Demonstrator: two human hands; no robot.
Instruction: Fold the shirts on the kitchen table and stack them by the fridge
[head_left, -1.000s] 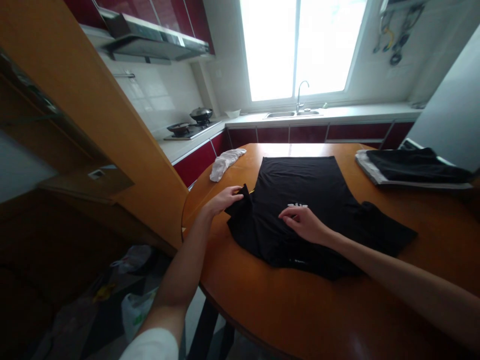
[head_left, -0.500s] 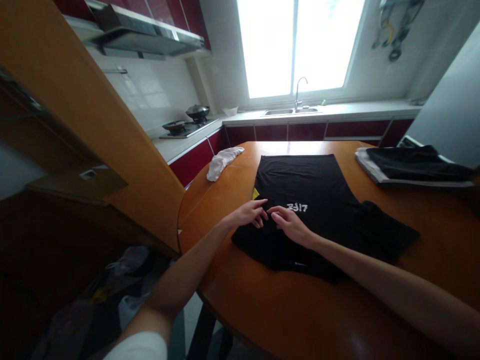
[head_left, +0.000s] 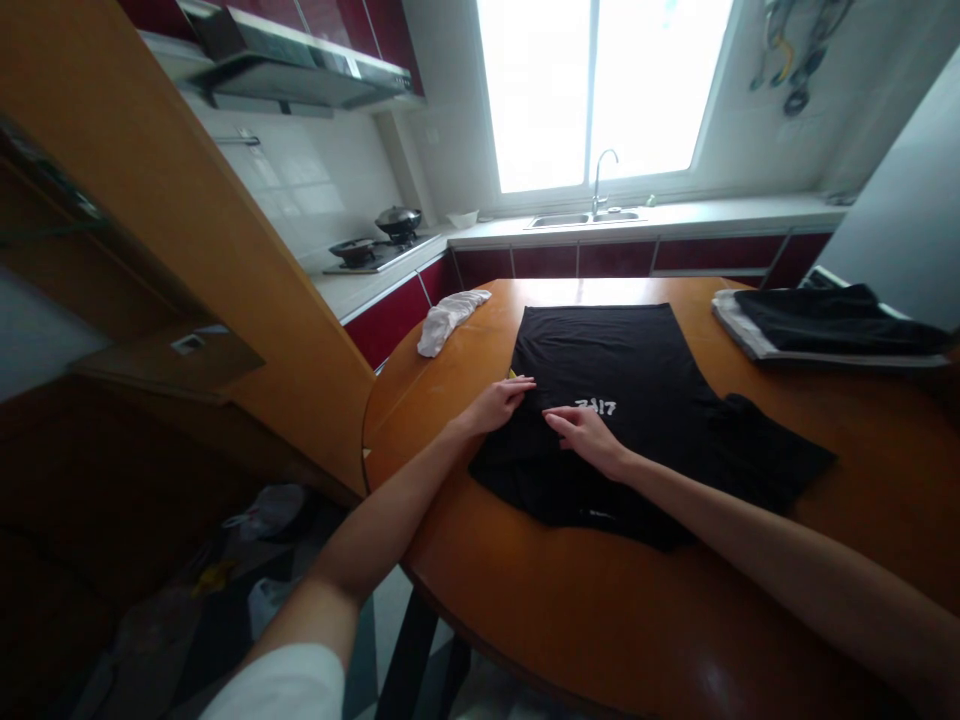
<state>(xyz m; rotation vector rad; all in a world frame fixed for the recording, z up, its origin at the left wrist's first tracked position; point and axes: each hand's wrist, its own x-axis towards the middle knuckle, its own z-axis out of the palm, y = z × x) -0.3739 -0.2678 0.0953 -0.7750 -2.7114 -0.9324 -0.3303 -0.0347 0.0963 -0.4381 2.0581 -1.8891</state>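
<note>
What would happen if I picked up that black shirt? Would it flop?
The black shirt would probably flop, since its cloth shows soft wrinkles. It likely wouldn't roll if pushed, because it lies mostly flat; it might slide or bunch up on the shiny table.

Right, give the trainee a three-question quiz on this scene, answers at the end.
1. True or false: the left hand is nearer the white cloth than the right hand is.

2. Which thing is nearest both hands?
A: a pan
B: a black shirt
C: a bowl

3. Fill in: the shirt's white print is nearer the ___ hand.

Key: 1. True; 2. B; 3. right
</note>
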